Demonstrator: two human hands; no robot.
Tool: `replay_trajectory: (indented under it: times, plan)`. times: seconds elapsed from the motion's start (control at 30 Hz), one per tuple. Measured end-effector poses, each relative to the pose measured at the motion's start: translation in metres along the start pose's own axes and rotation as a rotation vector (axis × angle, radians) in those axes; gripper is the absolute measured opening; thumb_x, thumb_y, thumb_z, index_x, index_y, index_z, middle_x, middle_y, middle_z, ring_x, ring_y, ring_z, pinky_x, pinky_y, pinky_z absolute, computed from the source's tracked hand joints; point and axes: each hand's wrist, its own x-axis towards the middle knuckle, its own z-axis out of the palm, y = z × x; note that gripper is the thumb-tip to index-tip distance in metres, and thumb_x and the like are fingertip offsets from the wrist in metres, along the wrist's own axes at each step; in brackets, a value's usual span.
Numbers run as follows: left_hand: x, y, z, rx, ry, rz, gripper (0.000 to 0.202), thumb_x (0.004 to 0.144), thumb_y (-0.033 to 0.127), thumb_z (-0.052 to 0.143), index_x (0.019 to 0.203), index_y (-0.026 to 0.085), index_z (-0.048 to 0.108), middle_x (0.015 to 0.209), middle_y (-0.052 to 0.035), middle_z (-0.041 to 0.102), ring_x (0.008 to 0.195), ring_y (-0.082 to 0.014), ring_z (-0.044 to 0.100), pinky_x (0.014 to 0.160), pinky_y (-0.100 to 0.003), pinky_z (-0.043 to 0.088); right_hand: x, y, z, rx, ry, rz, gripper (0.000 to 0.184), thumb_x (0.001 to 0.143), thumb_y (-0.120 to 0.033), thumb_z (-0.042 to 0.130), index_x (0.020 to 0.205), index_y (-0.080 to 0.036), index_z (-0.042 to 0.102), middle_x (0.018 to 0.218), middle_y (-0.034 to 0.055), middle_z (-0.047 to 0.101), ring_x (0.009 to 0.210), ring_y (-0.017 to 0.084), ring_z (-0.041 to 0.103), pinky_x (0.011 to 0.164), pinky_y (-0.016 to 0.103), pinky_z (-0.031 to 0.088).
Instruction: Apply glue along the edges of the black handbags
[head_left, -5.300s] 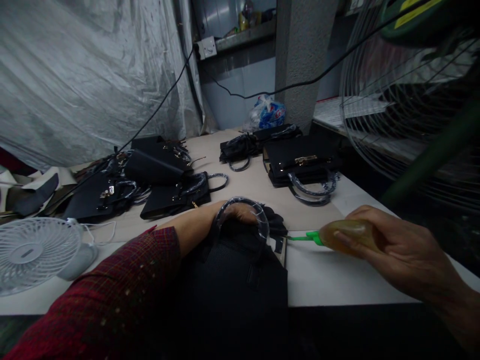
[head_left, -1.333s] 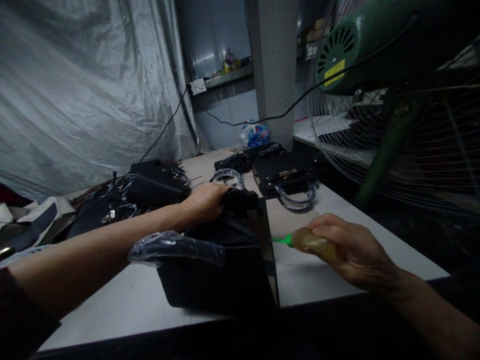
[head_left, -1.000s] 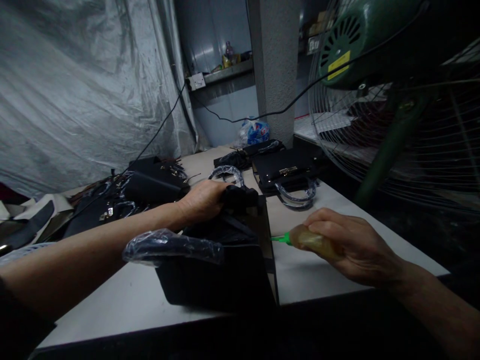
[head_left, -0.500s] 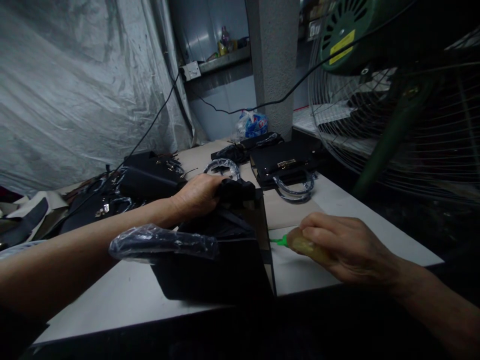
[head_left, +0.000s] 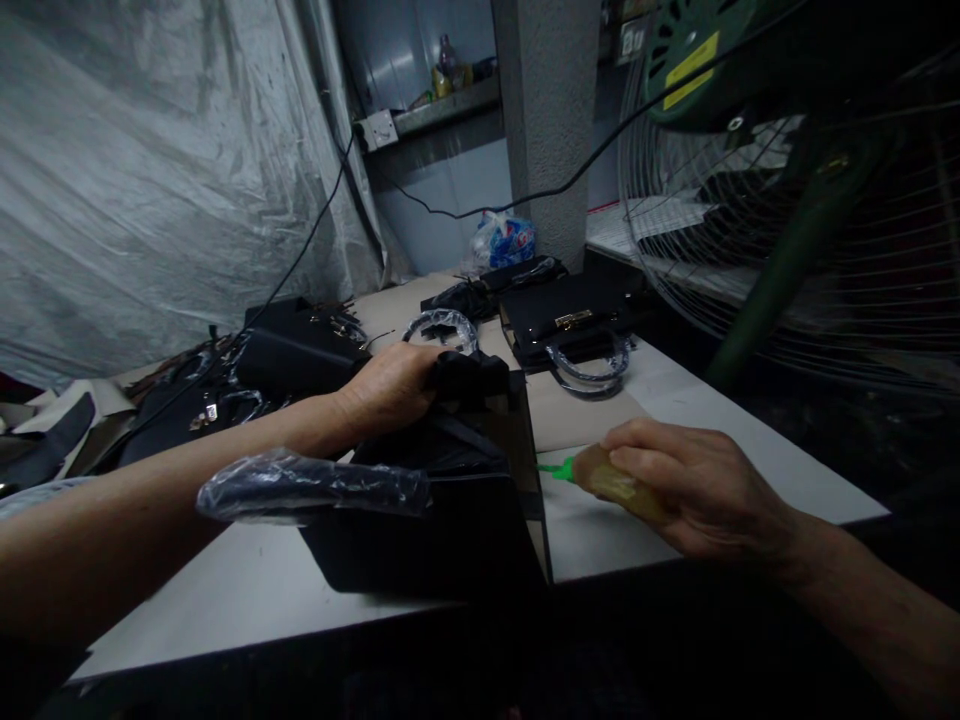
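Observation:
A black handbag (head_left: 450, 520) lies on the white table (head_left: 225, 600) in front of me, its plastic-wrapped handle (head_left: 315, 485) sticking out to the left. My left hand (head_left: 390, 385) is closed on the bag's far top flap. My right hand (head_left: 675, 480) is wrapped round a small amber squeeze bottle (head_left: 611, 480) with a green nozzle (head_left: 553, 468). The nozzle tip points at the bag's right edge, close to it or touching.
Several other black handbags lie further back, one with a gold clasp (head_left: 574, 320) and others at the left (head_left: 292, 350). A large green standing fan (head_left: 787, 180) fills the right side. A plastic sheet (head_left: 150, 170), a cable and a concrete pillar (head_left: 544, 120) stand behind.
Earlier my left hand held the bag's wrapped handle close to me; it now grips the far flap. Over the last second both hands kept their hold and the view shifted slightly.

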Motion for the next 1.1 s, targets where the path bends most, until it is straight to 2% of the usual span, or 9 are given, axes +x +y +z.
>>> replay_trajectory:
  times: [0.33,0.5,0.67,0.83,1.0,1.1]
  plan:
    - [-0.002,-0.001,0.0,0.005,0.02,-0.033,0.033,0.081,0.004,0.056,0.104,0.017,0.076,0.085,-0.0033,0.075,0.081,-0.0207,0.071,0.076,-0.029,0.05,-0.005,-0.005,-0.002,0.04,-0.001,0.019,0.018,0.098,-0.009,0.054,0.108,-0.022,0.058,0.1,0.006,0.066,0.077,0.018,0.066,0.062,0.029,0.05]
    - [-0.002,0.001,0.0,-0.011,0.027,-0.026,0.029,0.081,0.006,0.056,0.099,0.018,0.075,0.078,-0.0008,0.073,0.074,-0.0193,0.068,0.075,-0.029,0.05,-0.004,-0.003,-0.002,0.009,0.079,0.051,0.024,0.099,-0.01,0.059,0.115,-0.027,0.057,0.104,0.009,0.066,0.086,0.024,0.068,0.067,0.034,0.056]
    - [-0.003,0.001,-0.001,-0.012,0.031,-0.03,0.031,0.08,0.006,0.054,0.099,0.018,0.076,0.075,-0.0005,0.071,0.072,-0.0184,0.067,0.078,-0.029,0.051,-0.008,-0.004,0.004,0.092,-0.03,0.052,0.018,0.098,-0.009,0.056,0.109,-0.024,0.056,0.099,0.006,0.066,0.078,0.019,0.066,0.064,0.029,0.054]
    - [-0.003,0.001,0.0,-0.041,0.033,-0.02,0.03,0.082,0.007,0.054,0.099,0.018,0.076,0.076,-0.0004,0.071,0.073,-0.0183,0.066,0.079,-0.029,0.051,-0.013,-0.004,0.006,0.087,0.019,0.101,0.015,0.1,-0.012,0.06,0.109,-0.023,0.06,0.103,0.0086,0.066,0.084,0.022,0.067,0.068,0.031,0.054]
    - [-0.004,-0.004,0.002,-0.031,0.057,0.008,0.029,0.08,0.006,0.054,0.097,0.017,0.075,0.075,-0.0004,0.069,0.069,-0.0173,0.064,0.076,-0.029,0.05,-0.013,-0.004,0.006,0.138,-0.048,0.107,0.01,0.103,-0.014,0.057,0.107,-0.022,0.061,0.096,0.0056,0.065,0.076,0.018,0.065,0.064,0.028,0.052]
    - [-0.004,-0.006,0.003,-0.043,0.074,0.018,0.027,0.08,0.008,0.054,0.095,0.018,0.074,0.075,-0.0004,0.069,0.07,-0.017,0.064,0.073,-0.028,0.049,-0.015,-0.004,0.007,0.127,0.03,0.117,0.014,0.102,-0.014,0.059,0.111,-0.024,0.059,0.102,0.007,0.066,0.082,0.02,0.067,0.067,0.03,0.053]
